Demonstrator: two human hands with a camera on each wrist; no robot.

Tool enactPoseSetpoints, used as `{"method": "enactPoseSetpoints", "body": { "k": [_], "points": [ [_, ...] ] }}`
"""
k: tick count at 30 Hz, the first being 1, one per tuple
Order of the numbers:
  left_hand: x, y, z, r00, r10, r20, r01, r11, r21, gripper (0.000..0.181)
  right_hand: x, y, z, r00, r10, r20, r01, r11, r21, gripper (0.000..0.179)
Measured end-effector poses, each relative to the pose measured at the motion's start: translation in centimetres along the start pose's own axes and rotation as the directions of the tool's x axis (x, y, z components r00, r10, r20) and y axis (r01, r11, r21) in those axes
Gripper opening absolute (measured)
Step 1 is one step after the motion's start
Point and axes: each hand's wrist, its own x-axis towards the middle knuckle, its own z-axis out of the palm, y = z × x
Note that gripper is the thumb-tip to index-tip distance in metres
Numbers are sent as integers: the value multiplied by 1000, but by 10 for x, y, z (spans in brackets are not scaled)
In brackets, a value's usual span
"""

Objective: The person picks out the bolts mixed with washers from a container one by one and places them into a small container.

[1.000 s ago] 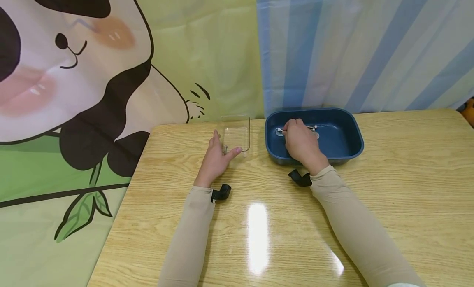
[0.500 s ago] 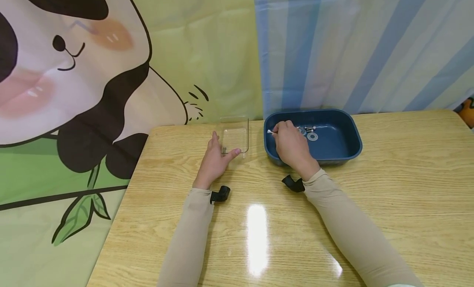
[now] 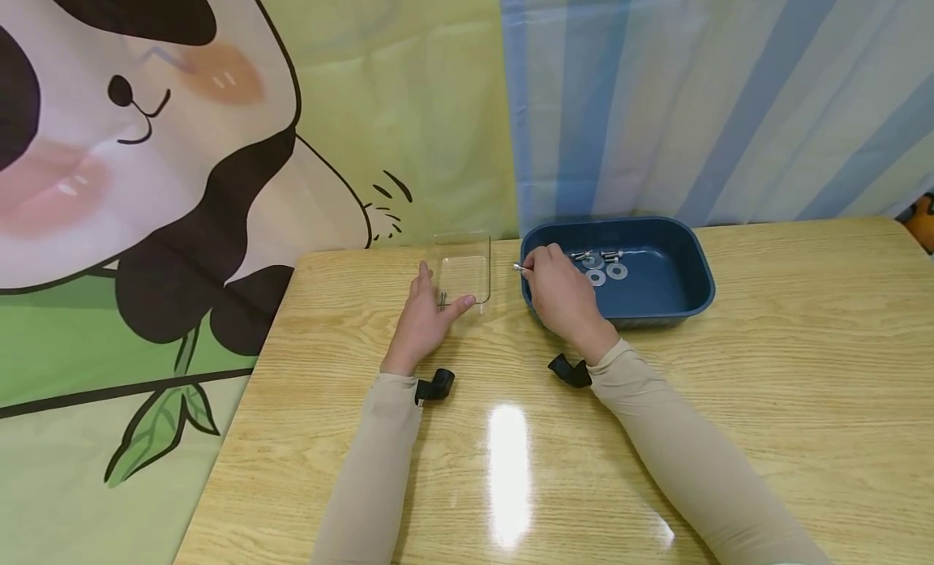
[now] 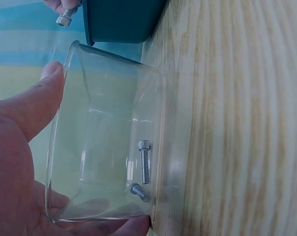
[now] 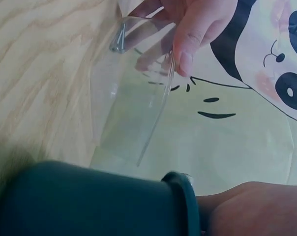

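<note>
My right hand pinches a silver socket-head bolt just over the left rim of the dark blue tub. The bolt's head points left, towards a clear plastic box. Around that box's near left corner, my left hand has its thumb at the rim and its fingers along the side. Two bolts lie inside the box: a longer one and one seen more end-on. In the right wrist view the tub hides most of the right hand's fingers.
Flat washers and several bolts lie in the left half of the tub. A gap of wooden table separates box and tub. Behind both hangs a printed cloth along the table's back edge.
My right hand has lifted the bolt from inside the tub and moved left to its rim, uncovering the washers. The left hand and box have stayed put.
</note>
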Motion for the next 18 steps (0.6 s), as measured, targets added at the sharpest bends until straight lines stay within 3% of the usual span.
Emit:
{"method": "enactPoseSetpoints", "body": {
  "k": [10, 18],
  "points": [
    [1, 0, 0, 1000, 10, -5, -10, 1000, 6, 114, 3, -9, 9, 1000, 16, 27, -16, 1000, 1, 19],
    [0, -1, 0, 1000, 1, 4, -1, 1000, -7, 115, 5, -16, 14, 999, -24, 32, 24, 1000, -7, 18]
  ]
}}
